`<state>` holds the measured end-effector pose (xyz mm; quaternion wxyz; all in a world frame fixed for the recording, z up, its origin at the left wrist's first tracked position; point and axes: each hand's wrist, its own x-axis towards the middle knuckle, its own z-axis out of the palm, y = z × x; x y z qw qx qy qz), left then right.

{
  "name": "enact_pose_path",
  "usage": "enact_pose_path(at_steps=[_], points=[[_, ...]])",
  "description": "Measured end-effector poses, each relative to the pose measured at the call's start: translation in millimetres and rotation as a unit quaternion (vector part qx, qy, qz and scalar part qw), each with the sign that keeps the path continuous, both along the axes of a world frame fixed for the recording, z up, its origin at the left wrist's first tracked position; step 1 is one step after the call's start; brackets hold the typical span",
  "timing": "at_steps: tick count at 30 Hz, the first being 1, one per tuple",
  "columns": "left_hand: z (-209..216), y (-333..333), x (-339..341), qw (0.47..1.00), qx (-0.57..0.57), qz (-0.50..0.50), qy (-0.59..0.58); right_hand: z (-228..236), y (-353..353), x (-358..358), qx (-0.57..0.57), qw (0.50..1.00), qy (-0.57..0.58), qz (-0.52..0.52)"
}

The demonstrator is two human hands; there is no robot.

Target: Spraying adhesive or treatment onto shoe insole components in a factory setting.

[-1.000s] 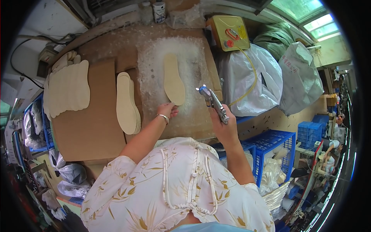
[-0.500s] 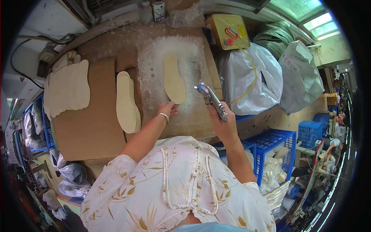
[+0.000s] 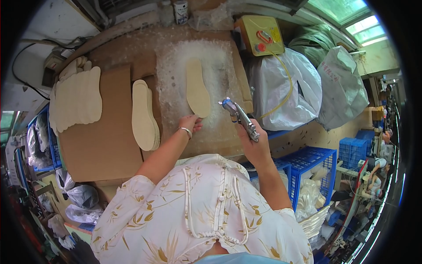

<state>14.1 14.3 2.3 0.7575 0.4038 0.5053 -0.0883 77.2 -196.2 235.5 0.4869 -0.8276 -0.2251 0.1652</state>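
A pale cream insole [image 3: 198, 90] lies flat on a board patch crusted with white residue. My left hand [image 3: 190, 124], with a bangle at the wrist, is closed at the insole's near end, its fingertips pinching the edge. My right hand [image 3: 256, 143] is wrapped round a metal spray gun [image 3: 241, 118]. The gun's nozzle points left toward the insole, a little apart from it. To the left of the patch sits a neat stack of insoles [image 3: 145, 115]. Farther left, a fanned-out row of insoles [image 3: 78, 100] overlaps on brown cardboard [image 3: 103, 154].
A yellow-green metal can [image 3: 258, 33] with a yellowish hose [image 3: 290, 83] stands at the back right, beside white plastic sacks [image 3: 288, 90]. Blue crates [image 3: 312, 160] are right of my right forearm. A small tin [image 3: 180, 12] stands at the back edge. Another person works far right.
The spray gun's nozzle has dipped slightly toward me and a bit left, as my right hand tilted. My left hand and the insole have stayed in place.
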Motion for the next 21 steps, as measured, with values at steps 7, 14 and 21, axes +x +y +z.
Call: enact_pose_path(at_steps=[7, 14, 21], points=[[3.5, -1.1, 0.1, 1.0, 0.001, 0.003, 0.003, -0.6, -0.9, 3.4, -0.016, 0.999, -0.004, -0.046], [0.5, -1.7, -0.8, 1.0, 0.002, 0.003, -0.002, -1.5, -2.8, -2.8, -0.002, 1.0, -0.007, -0.031], [0.0, -2.0, -1.4, 1.0, 0.005, 0.006, -0.005, 2.9, -10.6, -10.8, -0.015, 0.999, -0.033, 0.011]])
